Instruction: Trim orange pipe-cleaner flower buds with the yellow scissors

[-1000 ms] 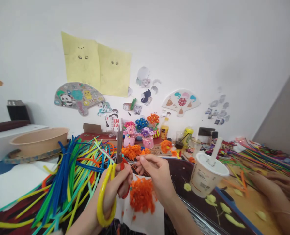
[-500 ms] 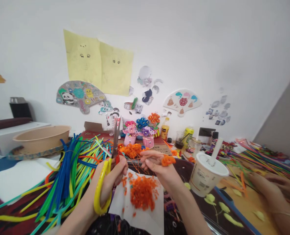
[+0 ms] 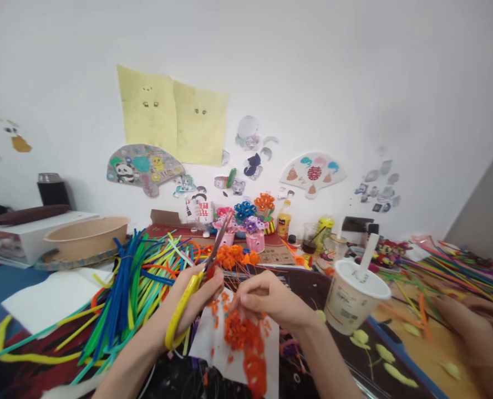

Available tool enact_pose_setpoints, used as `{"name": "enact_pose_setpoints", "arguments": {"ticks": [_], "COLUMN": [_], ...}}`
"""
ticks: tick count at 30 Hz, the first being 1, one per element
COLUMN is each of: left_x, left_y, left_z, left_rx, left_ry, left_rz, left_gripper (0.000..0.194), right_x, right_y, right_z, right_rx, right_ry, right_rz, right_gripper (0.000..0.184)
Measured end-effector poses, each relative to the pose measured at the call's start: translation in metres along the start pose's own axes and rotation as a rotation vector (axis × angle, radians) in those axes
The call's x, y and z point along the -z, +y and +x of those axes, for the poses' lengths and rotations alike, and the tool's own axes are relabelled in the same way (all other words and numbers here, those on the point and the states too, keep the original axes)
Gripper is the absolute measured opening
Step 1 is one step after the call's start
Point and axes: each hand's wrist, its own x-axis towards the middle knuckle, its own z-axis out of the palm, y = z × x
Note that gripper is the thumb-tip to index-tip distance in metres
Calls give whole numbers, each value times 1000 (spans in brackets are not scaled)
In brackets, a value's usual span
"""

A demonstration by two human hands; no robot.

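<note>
My left hand (image 3: pixel 202 291) is closed around yellow-handled scissors (image 3: pixel 183 305), blades pointing up and away. A bit of red-orange shows at its fingertips, too small to make out. To its right, my right hand (image 3: pixel 267 299) hangs with loosely bent fingers over a heap of orange fuzzy clippings (image 3: pixel 234 330); I see nothing held in it. Just below that hand is a motion-blurred orange piece (image 3: pixel 255 371). A white paper sheet (image 3: pixel 204 346) lies under the clippings. Beyond my hands sit orange fuzzy pieces on thin stems (image 3: pixel 229 256).
Bundled pipe cleaners (image 3: pixel 117 299) spread on the left, near a beige basin (image 3: pixel 86 238). A lidded cup (image 3: pixel 350 310) with a straw stands right. Small potted flowers (image 3: pixel 254 241) and a juice bottle (image 3: pixel 284 220) are at the back. Another person's hand (image 3: pixel 458 327) is far right.
An orange piece seen by my right wrist is gone from there; a blurred orange piece now shows over the paper. My right hand has lowered with fingers curling. The scissors tilt more to the right.
</note>
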Motion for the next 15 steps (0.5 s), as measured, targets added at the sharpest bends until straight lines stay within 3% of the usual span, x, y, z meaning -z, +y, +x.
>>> {"name": "enact_pose_setpoints", "arguments": {"ticks": [3,6,9,15], "left_x": [-2,-6,-8,4], "left_y": [4,5,3,1], "left_z": [3,5,8,8], "left_rx": [-18,-23,-25,-110], "left_ry": [-64,-33,96,371], "left_rz": [-5,24,94,250], "left_gripper": [41,41,39,31], "right_x": [-4,-9,-14,-16], "right_y": [1,1,0,4], "right_z": [-1,0,4,17], "right_rx": [-20,-31,8,202], "right_ry": [-15,0,106,447], "right_rz": [56,102,139,175], "right_gripper": [27,26,23,28]}}
